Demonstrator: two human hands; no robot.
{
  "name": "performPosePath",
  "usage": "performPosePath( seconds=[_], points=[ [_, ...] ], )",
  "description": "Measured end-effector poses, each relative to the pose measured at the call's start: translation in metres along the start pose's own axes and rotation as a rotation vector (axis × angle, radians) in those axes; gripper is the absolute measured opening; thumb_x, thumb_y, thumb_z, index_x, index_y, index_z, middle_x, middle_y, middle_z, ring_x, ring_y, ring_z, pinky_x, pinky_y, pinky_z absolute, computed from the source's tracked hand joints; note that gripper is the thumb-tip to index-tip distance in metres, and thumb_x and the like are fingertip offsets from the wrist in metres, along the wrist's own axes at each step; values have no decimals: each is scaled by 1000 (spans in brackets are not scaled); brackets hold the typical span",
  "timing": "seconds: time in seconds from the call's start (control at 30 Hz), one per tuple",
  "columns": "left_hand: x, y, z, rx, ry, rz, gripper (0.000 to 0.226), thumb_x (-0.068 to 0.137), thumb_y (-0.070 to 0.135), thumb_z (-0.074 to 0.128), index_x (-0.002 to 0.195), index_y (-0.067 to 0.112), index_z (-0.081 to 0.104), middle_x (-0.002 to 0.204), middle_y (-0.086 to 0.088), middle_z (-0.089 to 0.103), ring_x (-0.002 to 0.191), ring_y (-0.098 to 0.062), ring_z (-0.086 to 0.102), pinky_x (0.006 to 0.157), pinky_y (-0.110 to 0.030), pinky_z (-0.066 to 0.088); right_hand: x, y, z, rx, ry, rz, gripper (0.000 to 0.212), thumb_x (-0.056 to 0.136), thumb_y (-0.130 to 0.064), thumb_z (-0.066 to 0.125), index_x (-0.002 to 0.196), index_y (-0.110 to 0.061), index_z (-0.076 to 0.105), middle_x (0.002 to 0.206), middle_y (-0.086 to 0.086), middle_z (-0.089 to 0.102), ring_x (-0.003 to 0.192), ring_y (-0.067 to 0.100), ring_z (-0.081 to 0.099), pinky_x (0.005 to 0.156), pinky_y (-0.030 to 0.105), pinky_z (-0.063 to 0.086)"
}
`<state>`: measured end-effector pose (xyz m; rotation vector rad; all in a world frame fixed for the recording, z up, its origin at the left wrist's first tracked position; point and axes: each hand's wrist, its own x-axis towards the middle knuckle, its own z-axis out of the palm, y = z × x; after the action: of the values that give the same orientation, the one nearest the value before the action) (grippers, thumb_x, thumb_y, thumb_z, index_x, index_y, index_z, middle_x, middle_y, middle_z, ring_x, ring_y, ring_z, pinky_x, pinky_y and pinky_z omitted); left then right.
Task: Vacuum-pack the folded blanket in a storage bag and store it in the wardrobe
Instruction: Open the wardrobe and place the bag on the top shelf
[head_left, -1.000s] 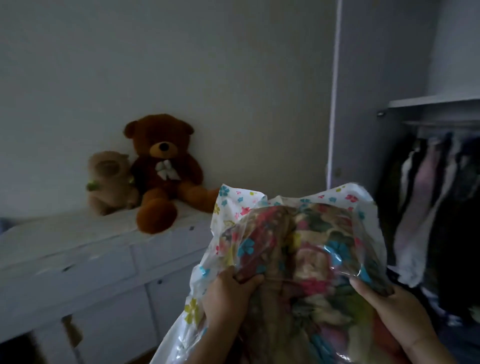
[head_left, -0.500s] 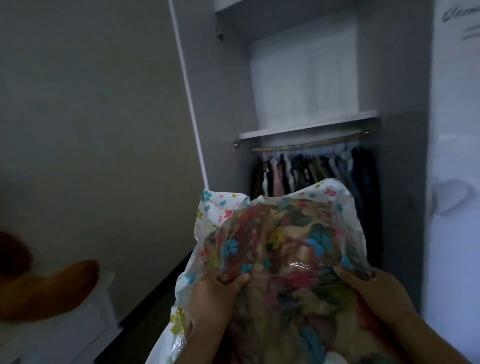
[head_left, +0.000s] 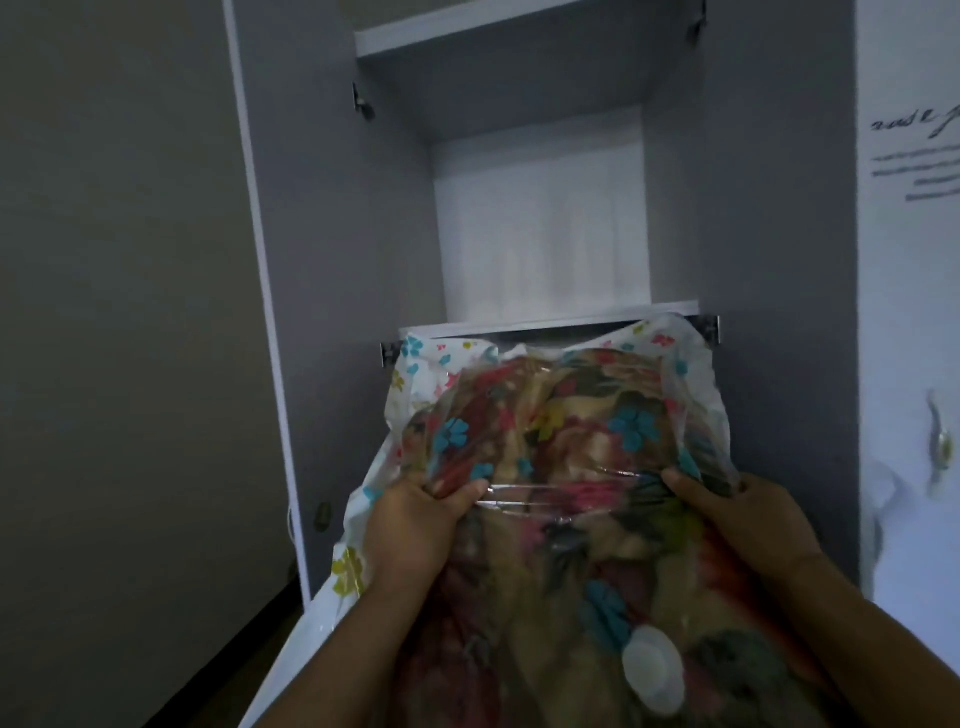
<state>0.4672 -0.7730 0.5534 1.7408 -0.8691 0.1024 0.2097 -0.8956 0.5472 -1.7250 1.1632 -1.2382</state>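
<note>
The clear storage bag (head_left: 561, 415), printed with small flowers, holds the folded floral blanket (head_left: 545, 561) pressed flat inside. Its round white valve (head_left: 652, 670) shows near the bottom. My left hand (head_left: 415, 525) grips the bag's left side, thumb over the top. My right hand (head_left: 748, 519) grips the right side the same way. The bag's far end reaches up to the front edge of the wardrobe shelf (head_left: 545, 322). Above that shelf is an open white compartment (head_left: 540, 223).
The open wardrobe door (head_left: 322, 270) stands at the left, its edge beside the bag. A white door (head_left: 909, 364) with script lettering and a handle is at the right. Another shelf (head_left: 467, 26) lies higher up. A grey wall fills the left.
The view has swung right from the dresser with the teddy bears to the wardrobe and come closer. The bag has been lifted up to the shelf edge, hiding the hanging clothes.
</note>
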Motion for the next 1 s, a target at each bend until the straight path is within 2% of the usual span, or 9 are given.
performPosePath(
  seconds=[0.17, 0.33, 0.43, 0.57, 0.7, 0.87, 1.0],
  points=[
    [89, 13, 29, -70, 23, 54, 54, 63, 59, 81, 97, 16, 75, 90, -1, 75, 86, -21, 70, 77, -29, 53, 77, -35, 20, -5, 39, -80, 34, 69, -56, 70, 67, -27, 53, 70, -4, 59, 67, 15, 58, 71, 31, 48],
    [175, 17, 55, -128, 49, 155, 55, 63, 60, 81, 98, 18, 74, 92, -2, 75, 86, -22, 69, 81, -36, 56, 149, -55, 51, 28, 136, -152, 40, 64, -57, 75, 76, -20, 66, 84, 7, 69, 79, 24, 66, 82, 41, 55],
    [222, 26, 70, -156, 51, 202, 59, 63, 62, 80, 101, 18, 73, 93, -2, 74, 88, -23, 69, 82, -38, 56, 185, -70, 62, 21, 203, -163, 41, 65, -56, 75, 72, -17, 65, 76, 3, 66, 70, 19, 63, 78, 39, 55],
    [285, 45, 91, -190, 41, 247, 65, 57, 71, 77, 97, 19, 73, 92, 0, 73, 87, -24, 68, 81, -40, 56, 235, -91, 70, 82, 279, -193, 43, 62, -55, 79, 73, -15, 66, 78, 5, 69, 74, 24, 66, 76, 39, 56],
    [336, 62, 120, -284, 66, 282, 79, 42, 82, 69, 92, 20, 74, 88, 0, 73, 83, -24, 69, 80, -43, 57, 290, -108, 74, 135, 324, -248, 38, 63, -52, 79, 79, -20, 67, 75, -4, 67, 67, 12, 64, 59, 24, 49],
    [391, 81, 166, -363, 130, 318, 73, 43, 81, 69, 86, 23, 73, 84, 1, 73, 81, -24, 70, 79, -45, 58, 371, -122, 72, 92, 371, -361, 34, 65, -49, 80, 62, -21, 61, 65, -6, 64, 59, 7, 60, 48, 17, 44],
    [439, 101, 213, -401, 188, 353, 67, 45, 78, 72, 84, 23, 72, 82, 0, 73, 80, -24, 70, 80, -45, 57, 448, -125, 68, 54, 394, -470, 36, 66, -49, 79, 79, -17, 68, 69, -7, 64, 63, 5, 59, 47, 13, 41]
  ],
)
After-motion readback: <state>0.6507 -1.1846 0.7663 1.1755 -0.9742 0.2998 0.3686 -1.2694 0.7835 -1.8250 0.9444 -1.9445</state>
